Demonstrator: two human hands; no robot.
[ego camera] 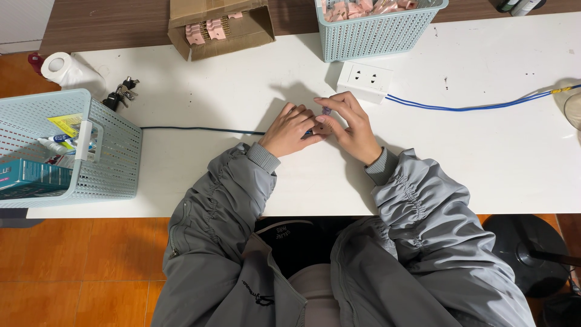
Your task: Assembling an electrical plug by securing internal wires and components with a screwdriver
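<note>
— Where are your hands right now?

— Both are together over the middle of the white counter point(484, 151). Your left hand point(293, 129) lies knuckles up, fingers curled in, and your right hand point(351, 124) meets it from the other side, thumb and fingertips pinched on a small dark piece point(327, 111) between them. The piece is too small to tell what it is.

— Is your left hand holding it too?

— Its fingertips touch the same spot, but you cannot tell whether they grip the piece or only steady it. A dark cable point(200, 129) runs along the counter from the left and ends under that hand.

— What lies around you?

— Just beyond your hands sits a white socket block point(365, 79), with a blue cable point(472, 108) trailing off to the right. Behind it stands a pale blue basket point(381, 37) filled with pink parts, and a cardboard box point(221, 27) with more pink parts lies open to its left. At the left edge there is another blue basket point(115, 151), a bunch of keys point(121, 92) and a roll of tissue point(63, 69).
</note>
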